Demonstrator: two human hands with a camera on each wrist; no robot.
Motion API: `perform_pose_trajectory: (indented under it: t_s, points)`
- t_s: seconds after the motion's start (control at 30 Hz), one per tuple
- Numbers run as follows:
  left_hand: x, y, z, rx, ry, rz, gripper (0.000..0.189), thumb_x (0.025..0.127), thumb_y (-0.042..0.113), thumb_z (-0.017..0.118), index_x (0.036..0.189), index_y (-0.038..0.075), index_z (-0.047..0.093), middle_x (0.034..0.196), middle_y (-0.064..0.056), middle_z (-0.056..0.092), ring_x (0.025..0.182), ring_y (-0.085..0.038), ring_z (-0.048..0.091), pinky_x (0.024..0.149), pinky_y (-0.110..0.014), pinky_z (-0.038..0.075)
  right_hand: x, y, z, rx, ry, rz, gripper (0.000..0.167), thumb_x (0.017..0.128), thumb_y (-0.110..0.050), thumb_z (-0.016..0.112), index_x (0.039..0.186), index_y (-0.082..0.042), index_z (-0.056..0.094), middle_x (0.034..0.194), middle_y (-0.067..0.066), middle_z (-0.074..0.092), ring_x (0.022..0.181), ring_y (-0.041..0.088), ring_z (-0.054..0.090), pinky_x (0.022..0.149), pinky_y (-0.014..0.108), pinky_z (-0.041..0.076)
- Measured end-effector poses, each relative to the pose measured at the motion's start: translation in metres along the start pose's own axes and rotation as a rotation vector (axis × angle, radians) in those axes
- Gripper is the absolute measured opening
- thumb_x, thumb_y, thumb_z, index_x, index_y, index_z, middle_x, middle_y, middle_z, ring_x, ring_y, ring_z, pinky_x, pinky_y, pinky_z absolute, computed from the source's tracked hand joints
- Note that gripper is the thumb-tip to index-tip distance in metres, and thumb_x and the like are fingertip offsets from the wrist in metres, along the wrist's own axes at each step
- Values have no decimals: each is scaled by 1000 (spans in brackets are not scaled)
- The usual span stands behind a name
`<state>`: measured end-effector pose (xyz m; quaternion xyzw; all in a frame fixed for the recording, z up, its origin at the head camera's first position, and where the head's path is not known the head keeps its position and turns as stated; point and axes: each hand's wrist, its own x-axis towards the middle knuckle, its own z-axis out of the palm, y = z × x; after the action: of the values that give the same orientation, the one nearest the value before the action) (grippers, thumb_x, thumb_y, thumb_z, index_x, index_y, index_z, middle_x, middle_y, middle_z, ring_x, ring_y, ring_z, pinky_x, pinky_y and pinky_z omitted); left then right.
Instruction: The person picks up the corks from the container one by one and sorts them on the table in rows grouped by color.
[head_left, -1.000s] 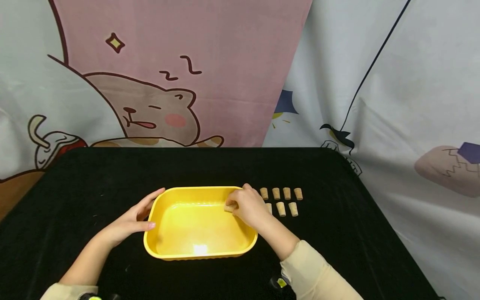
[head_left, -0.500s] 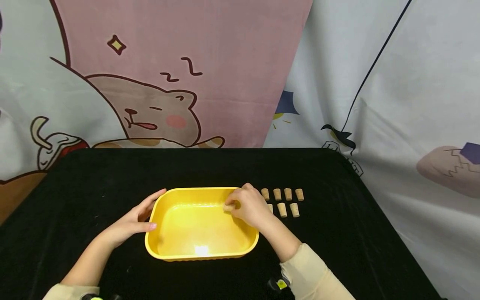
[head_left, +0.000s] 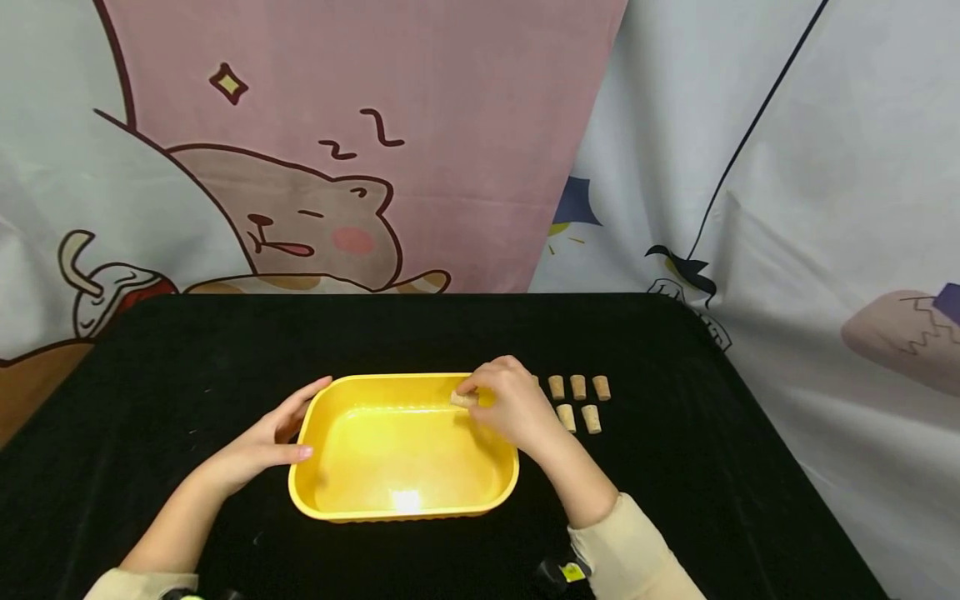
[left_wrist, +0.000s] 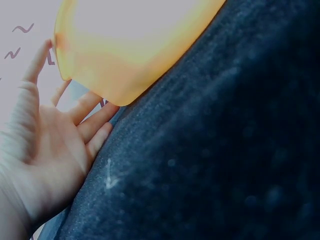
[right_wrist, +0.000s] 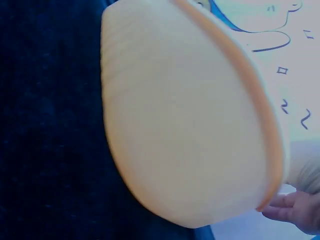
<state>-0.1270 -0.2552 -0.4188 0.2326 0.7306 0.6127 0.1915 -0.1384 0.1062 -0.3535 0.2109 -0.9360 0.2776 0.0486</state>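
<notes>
A yellow plastic tub (head_left: 405, 467) sits on the black cloth in front of me, with no corks lying on the part of its floor that shows. At its left end my left hand (head_left: 258, 442) lies spread, thumb on the rim and fingers along the outer wall; the left wrist view shows these fingers (left_wrist: 90, 112) fairly straight. Above the tub's far right corner my right hand (head_left: 517, 408) pinches a small tapered cork (head_left: 462, 400) between thumb and fingers. In the right wrist view the tub's wall hides the cork, and part of that hand shows beside the rim.
Several corks (head_left: 577, 387) stand in two rows on the black cloth (head_left: 675, 467) right of the tub, some partly hidden behind my right hand. A printed curtain (head_left: 450, 150) hangs behind the table's far edge.
My right hand has risen slightly and moved a little away from me, toward the tub's far rim, still pinching the cork. The left hand and the tub have stayed in place.
</notes>
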Motion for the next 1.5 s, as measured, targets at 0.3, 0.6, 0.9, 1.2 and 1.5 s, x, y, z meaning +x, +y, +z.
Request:
perform_pose_trajectory:
  t_s: [0.3,0.6,0.9,1.2,1.5]
  points:
    - [0,0,-1,4,-2,8,75,90,12,56,152,10,15,142,-30,35,116,-36,49,89,-38,47,-7,1,-26,68,91,-108,19,76,-6,80,90,-18,75,94,-8,68,98,14,50,85,36,44]
    - [0,-1,-1,0,-11,20,74,91,13,55,152,10,15,142,-30,35,115,-33,50,89,-37,47,-16,3,-45,88,77,-115,21,75,-7,80,93,-18,75,99,-7,67,101,14,51,86,39,47]
    - [0,1,1,5,7,-3,75,90,15,56,152,10,15,142,-30,35,115,-34,50,89,-37,47,-24,17,-64,119,28,-142,23,75,-7,81,93,-20,75,100,-11,65,97,12,53,83,37,47]
    - [0,0,0,8,13,-16,74,90,15,56,152,10,15,142,-29,36,115,-38,48,89,-38,46,-31,40,-78,166,-28,-186,27,77,-3,78,97,-21,74,102,-11,64,87,12,55,71,33,48]
    - [0,0,1,13,17,-8,75,90,14,56,152,11,15,143,-28,36,115,-39,47,89,-38,46,-39,61,-91,235,-77,-192,30,77,3,76,99,-18,74,103,-7,65,76,18,56,62,29,48]
